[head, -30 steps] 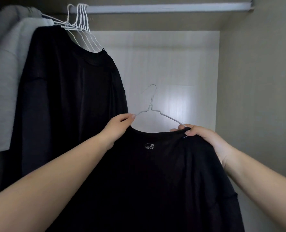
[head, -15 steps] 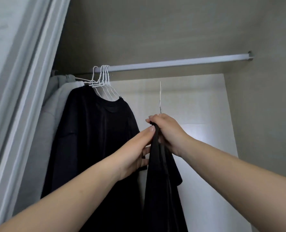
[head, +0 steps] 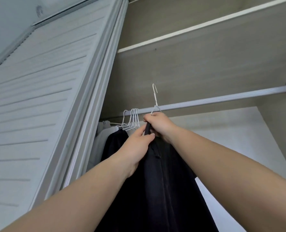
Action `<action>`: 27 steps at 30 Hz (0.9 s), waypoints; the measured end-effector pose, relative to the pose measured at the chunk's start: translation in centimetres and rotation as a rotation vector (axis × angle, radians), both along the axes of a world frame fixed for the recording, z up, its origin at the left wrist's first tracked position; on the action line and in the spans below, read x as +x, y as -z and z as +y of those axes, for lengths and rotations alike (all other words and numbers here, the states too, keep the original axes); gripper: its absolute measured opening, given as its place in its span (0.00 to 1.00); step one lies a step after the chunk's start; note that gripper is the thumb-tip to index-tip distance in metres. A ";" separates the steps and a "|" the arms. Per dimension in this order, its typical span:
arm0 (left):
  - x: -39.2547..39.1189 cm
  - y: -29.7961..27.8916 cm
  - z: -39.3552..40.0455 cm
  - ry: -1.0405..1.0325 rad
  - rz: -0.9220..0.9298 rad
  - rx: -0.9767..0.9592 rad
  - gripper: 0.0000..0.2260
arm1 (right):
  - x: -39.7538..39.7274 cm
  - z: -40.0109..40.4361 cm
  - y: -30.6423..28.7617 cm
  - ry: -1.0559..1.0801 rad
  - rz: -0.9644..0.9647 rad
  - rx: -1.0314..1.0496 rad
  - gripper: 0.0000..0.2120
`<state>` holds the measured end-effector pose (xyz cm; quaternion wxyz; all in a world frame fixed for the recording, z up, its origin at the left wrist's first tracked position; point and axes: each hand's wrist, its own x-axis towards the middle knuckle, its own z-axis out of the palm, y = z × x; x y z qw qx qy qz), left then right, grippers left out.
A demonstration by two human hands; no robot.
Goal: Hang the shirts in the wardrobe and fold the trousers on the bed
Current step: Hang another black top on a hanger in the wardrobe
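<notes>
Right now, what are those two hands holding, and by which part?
A black shirt on a white wire hanger. The right hand grips the hanger's neck at the collar; the left hand pinches the fabric just below.

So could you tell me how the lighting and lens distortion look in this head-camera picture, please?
Head view: the white back panel is brightly lit; the black shirt is so dark that its folds barely show; the wide angle bends the rail and splays the door slats; both forearms loom large; focus is fairly sharp.
</notes>
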<state>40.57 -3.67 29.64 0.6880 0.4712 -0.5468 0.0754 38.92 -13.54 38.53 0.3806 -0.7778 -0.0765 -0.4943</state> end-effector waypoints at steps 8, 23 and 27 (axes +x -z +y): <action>1.3 -0.8 0.3 -0.091 0.129 -0.143 0.23 | 4.6 0.9 -1.8 -0.032 0.019 0.098 0.09; 2.9 -0.3 0.3 -0.164 0.323 -0.109 0.11 | 9.4 1.2 0.1 0.028 0.083 0.171 0.14; 3.0 -0.4 0.3 -0.181 0.313 -0.130 0.14 | 9.6 1.7 0.7 -0.035 0.047 0.183 0.13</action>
